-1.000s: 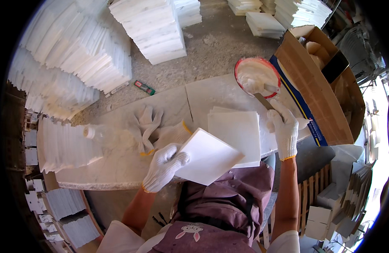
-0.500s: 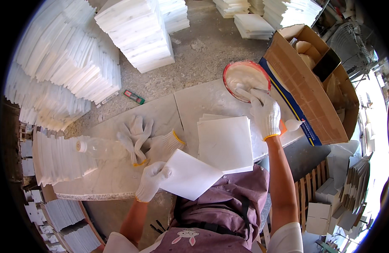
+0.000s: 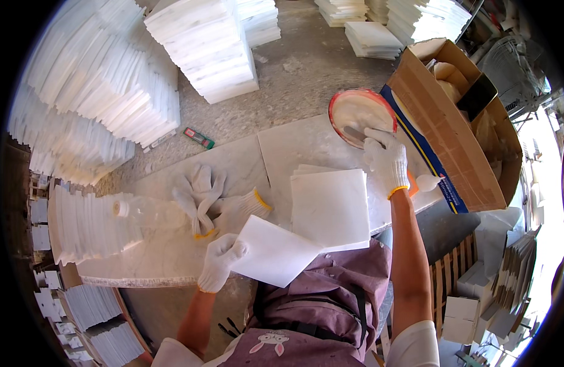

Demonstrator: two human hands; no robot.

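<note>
Left hand (image 3: 219,262), lower centre-left of the frame: fingers closed on the left edge of a white tile (image 3: 277,251), thumb over the upper face. The tile is at lower centre, tilted, reaching past the near edge of the bench (image 3: 306,144) over the purple apron (image 3: 349,269). Contact between its right corner and the stacked tiles (image 3: 330,205) at centre cannot be determined.

Right hand (image 3: 386,156), right of centre: fingers wrapped around a scraper (image 3: 354,132), its handle hidden; the blade lies over the near side of the red-rimmed bowl (image 3: 331,116), which contains pale paste (image 3: 359,105).

Handling assessment: load the blade evenly and wipe any excess on the rim, since drips could foul the stack. Hold the tile firmly at its edge, thumb off the working area; the unsupported corner calls for a steady wrist.
</note>
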